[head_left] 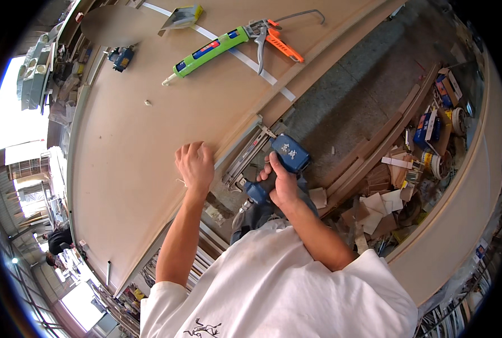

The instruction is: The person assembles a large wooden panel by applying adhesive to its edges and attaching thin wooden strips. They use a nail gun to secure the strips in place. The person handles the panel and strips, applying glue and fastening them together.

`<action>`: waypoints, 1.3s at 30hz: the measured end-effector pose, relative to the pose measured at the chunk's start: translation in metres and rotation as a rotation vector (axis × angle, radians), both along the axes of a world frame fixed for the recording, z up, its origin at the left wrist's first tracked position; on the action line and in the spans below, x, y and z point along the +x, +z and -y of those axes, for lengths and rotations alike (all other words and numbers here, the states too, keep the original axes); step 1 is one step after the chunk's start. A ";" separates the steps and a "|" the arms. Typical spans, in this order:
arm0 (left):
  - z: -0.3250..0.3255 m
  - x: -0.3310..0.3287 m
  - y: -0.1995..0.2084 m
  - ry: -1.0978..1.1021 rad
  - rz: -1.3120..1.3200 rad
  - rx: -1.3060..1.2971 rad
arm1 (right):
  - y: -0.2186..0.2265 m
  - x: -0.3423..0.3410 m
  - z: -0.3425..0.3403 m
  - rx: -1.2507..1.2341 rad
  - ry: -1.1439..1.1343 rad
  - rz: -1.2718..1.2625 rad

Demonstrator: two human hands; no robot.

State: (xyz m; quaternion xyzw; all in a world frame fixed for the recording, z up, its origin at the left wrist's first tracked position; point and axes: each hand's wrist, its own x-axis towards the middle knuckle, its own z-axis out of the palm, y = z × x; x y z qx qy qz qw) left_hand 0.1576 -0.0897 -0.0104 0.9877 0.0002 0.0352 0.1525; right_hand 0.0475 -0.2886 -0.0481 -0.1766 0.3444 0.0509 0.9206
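My right hand [285,187] is wrapped round the grip of a blue nail gun [291,153]. Its silver magazine [245,155] lies along the front edge of a large tan panel [144,135]. On that panel, close to the edge, rests my left hand [195,164]. The left fingers are curled in, and whatever they may hold is hidden. Farther off lies a caulking gun [223,48] with a green cartridge, orange handle and silver trigger, its nozzle pointing left.
A second blue tool [121,58] sits at the panel's far left, near a yellow-edged tray [182,17]. A white strip [242,56] crosses the panel. Right of me, wood offcuts [381,208], boxes and spools fill a space beside long boards [369,152].
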 end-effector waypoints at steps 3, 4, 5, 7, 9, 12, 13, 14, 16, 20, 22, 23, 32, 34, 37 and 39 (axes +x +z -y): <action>0.001 0.001 -0.003 -0.008 0.038 -0.001 | -0.005 0.000 -0.006 -0.008 -0.011 0.010; 0.001 0.002 -0.003 -0.015 0.048 -0.001 | -0.004 -0.001 -0.008 -0.006 -0.019 0.010; 0.001 0.003 -0.003 -0.022 0.058 0.000 | -0.003 -0.002 -0.010 -0.004 -0.027 0.011; 0.000 0.004 -0.004 -0.038 0.091 -0.090 | -0.006 -0.001 -0.015 0.010 -0.022 0.025; -0.004 0.004 -0.005 -0.058 0.139 -0.207 | -0.010 -0.003 -0.014 0.016 -0.012 0.042; -0.019 -0.003 -0.004 -0.118 0.227 -0.350 | -0.010 -0.003 -0.022 0.004 -0.008 0.048; -0.034 -0.011 -0.002 -0.155 0.244 -0.347 | -0.010 -0.004 -0.025 0.000 -0.013 0.056; -0.050 -0.019 0.000 -0.190 0.262 -0.343 | -0.010 -0.004 -0.027 -0.005 -0.017 0.064; -0.102 -0.048 0.001 -0.226 0.248 -0.236 | -0.015 -0.005 -0.031 -0.010 -0.017 0.064; -0.189 -0.090 0.004 -0.162 0.132 -0.068 | -0.024 -0.009 -0.039 0.002 -0.019 0.044; -0.223 -0.097 0.012 -0.038 0.040 -0.190 | -0.027 -0.015 -0.040 -0.021 -0.019 0.092; -0.239 -0.099 0.015 0.034 0.035 -0.277 | -0.027 -0.015 -0.046 -0.023 -0.022 0.082; -0.286 -0.120 -0.014 0.028 0.232 -0.240 | -0.021 -0.024 -0.076 -0.071 -0.036 0.049; -0.275 -0.122 -0.013 -0.018 0.284 -0.242 | -0.032 -0.026 -0.077 -0.046 -0.046 0.042; -0.274 -0.114 -0.020 -0.076 0.322 -0.226 | -0.041 -0.032 -0.085 -0.077 -0.026 0.074; -0.279 -0.117 -0.019 -0.062 0.320 -0.264 | -0.039 -0.037 -0.099 -0.063 -0.029 0.084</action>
